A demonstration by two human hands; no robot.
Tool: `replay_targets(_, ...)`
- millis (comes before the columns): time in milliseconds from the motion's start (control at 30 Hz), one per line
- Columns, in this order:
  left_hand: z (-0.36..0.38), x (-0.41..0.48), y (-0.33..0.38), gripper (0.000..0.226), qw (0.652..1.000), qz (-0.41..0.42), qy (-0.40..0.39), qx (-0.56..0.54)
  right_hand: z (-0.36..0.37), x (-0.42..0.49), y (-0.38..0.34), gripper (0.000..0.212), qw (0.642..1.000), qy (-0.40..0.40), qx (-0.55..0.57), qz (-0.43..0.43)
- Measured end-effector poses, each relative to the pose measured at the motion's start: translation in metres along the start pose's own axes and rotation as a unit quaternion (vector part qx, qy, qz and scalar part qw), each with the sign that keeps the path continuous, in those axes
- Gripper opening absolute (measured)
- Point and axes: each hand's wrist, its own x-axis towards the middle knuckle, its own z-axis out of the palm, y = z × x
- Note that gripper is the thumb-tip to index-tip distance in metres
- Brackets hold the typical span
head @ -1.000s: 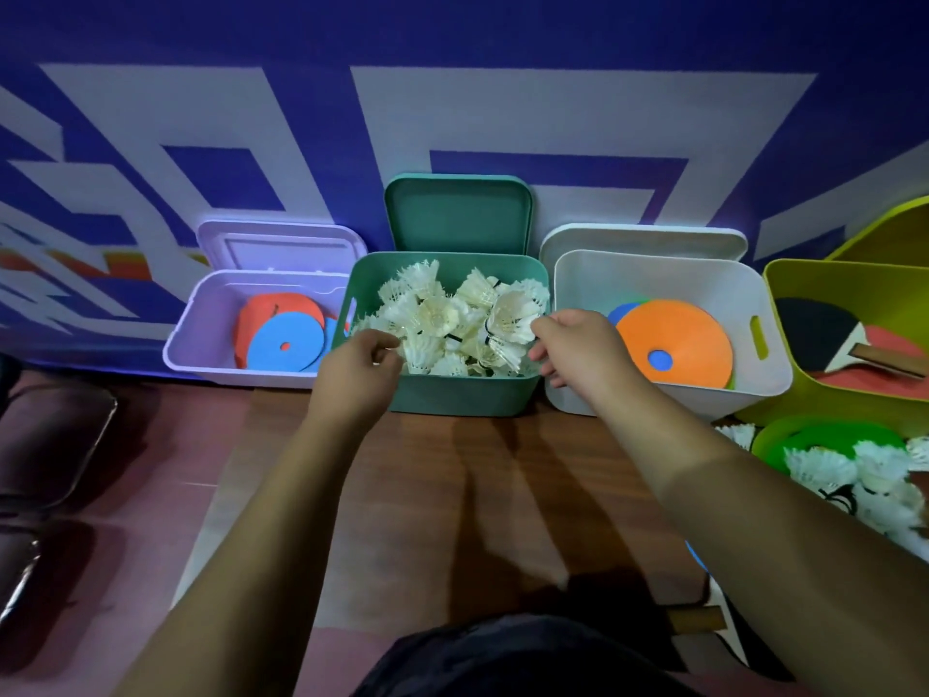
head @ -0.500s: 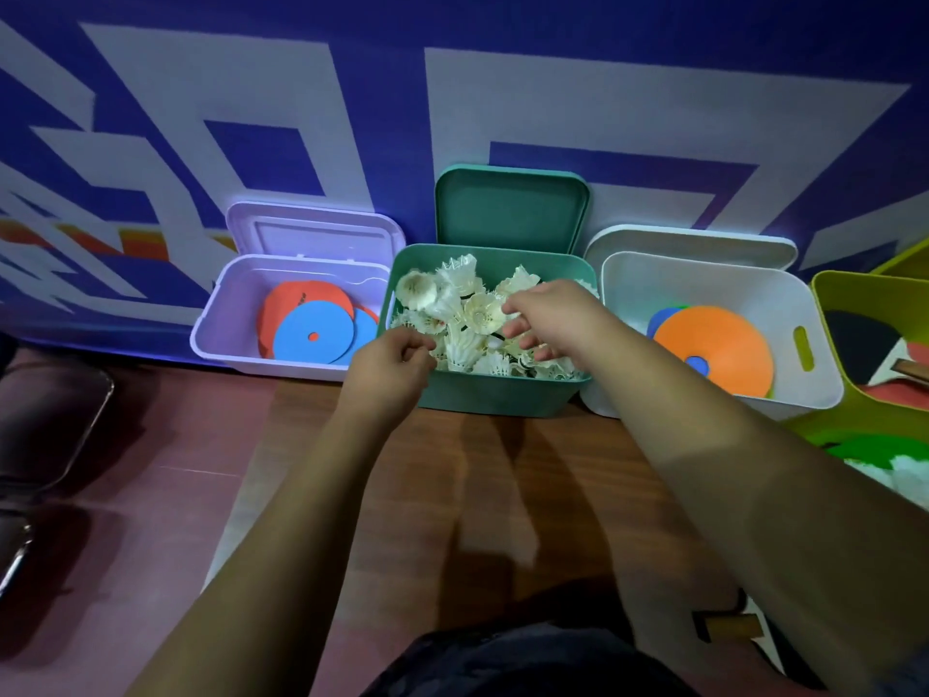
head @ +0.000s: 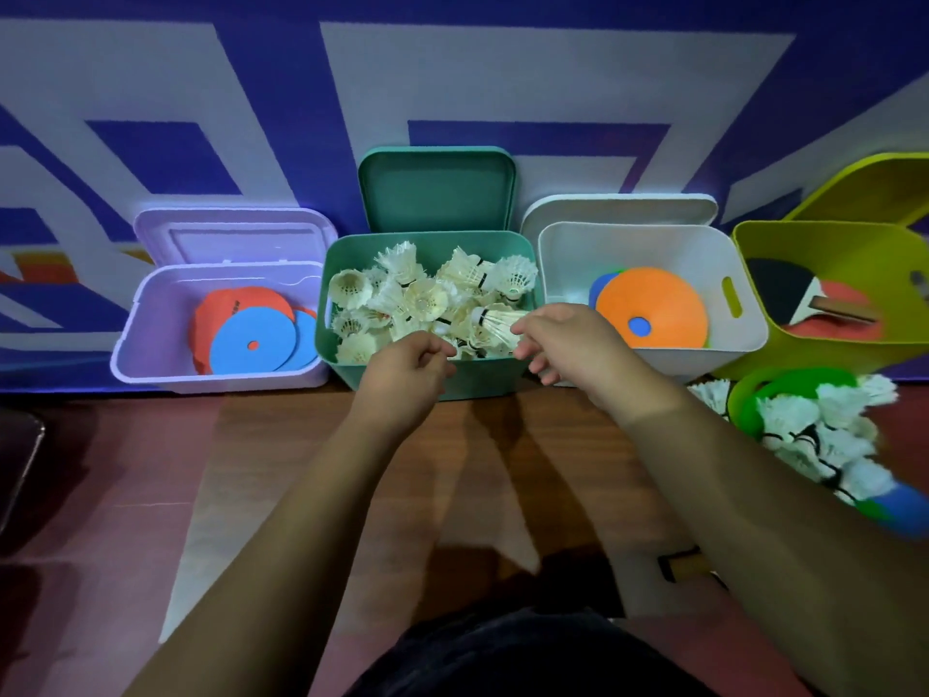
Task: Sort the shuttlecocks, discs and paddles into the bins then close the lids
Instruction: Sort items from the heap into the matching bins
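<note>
The teal bin [head: 533,289] stands in the middle with its lid [head: 437,188] propped open, and it is full of white shuttlecocks [head: 427,299]. My left hand [head: 407,369] hovers at the bin's front rim, its fingers curled in with nothing visible in them. My right hand [head: 568,344] is at the front right corner with fingers loosely apart, and its thumb is next to one shuttlecock [head: 497,319] lying on the heap. A white bin [head: 653,233] holds an orange disc [head: 653,309]. Paddles [head: 804,299] lie in the yellow-green bin [head: 829,244].
A lilac bin [head: 125,354] on the left holds red and blue discs [head: 251,339], lid up. Loose shuttlecocks [head: 824,430] lie piled on a green disc [head: 784,389] at the right, with a blue disc [head: 905,500] beside them. A paddle handle [head: 683,565] pokes out under my right forearm.
My right hand has drawn back from over the shuttlecock heap to the teal bin's front right corner. My left hand stays by the front rim. The camera moved right.
</note>
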Motion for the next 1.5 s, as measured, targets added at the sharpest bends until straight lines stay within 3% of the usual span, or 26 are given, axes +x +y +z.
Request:
replay_targets(300, 0.125, -0.002, 0.053, 0.017, 0.98, 0.084, -0.17, 0.059, -0.09, -0.044, 0.08, 0.018, 0.993, 0.108, 0.025, 0.027)
replay_targets(833, 0.361, -0.034, 0.128, 0.014, 0.939, 0.067, -0.298, 0.157, -0.301, -0.1, 0.262, 0.021, 0.964, 0.211, 0.116, 0.109)
replay_targets(1067, 0.451, -0.029, 0.153, 0.018, 0.932, 0.106, -0.26, 0.228, -0.381, -0.096, 0.316, 0.021, 0.949, 0.262, 0.106, 0.141)
replay_targets(1233, 0.496, -0.004, 0.159, 0.057, 0.937, 0.098, -0.205, 0.267, -0.409, -0.079, 0.354, 0.018, 0.951, 0.239, 0.065, 0.186)
replay_targets(1333, 0.517, 0.011, 0.16, 0.071, 0.92, 0.078, -0.205, 0.325, -0.413, -0.071, 0.372, 0.014, 0.96, 0.212, -0.032, 0.182)
replay_targets(1500, 0.533, 0.026, 0.153, 0.052, 0.891, 0.046, -0.202, 0.405, -0.413, -0.059, 0.381, 0.012, 0.955, 0.191, -0.198, 0.115)
